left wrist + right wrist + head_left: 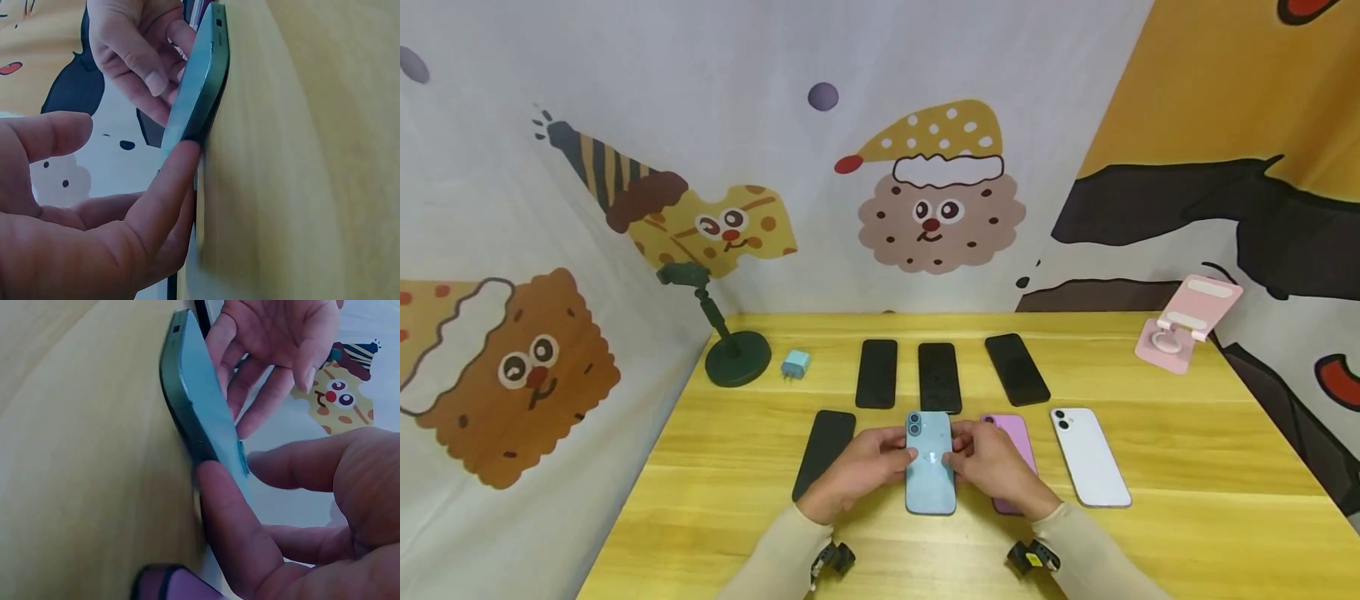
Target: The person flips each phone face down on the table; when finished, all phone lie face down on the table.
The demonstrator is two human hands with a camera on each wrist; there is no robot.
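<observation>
Head view: blue phone (930,490), back up, between left hand (865,467) and right hand (995,462).
Grip: fingertips touch its 2 long edges; the 2 thumbs stand apart from its back, so nothing looks clamped.
Blue phone edges: uneven finger pressure could let 1 side slip or swing.
Pink phone (1021,442): partly behind the right hand, which might nudge it.
Middle black phone (939,375): just beyond the camera end; a forward push could bump it.
</observation>
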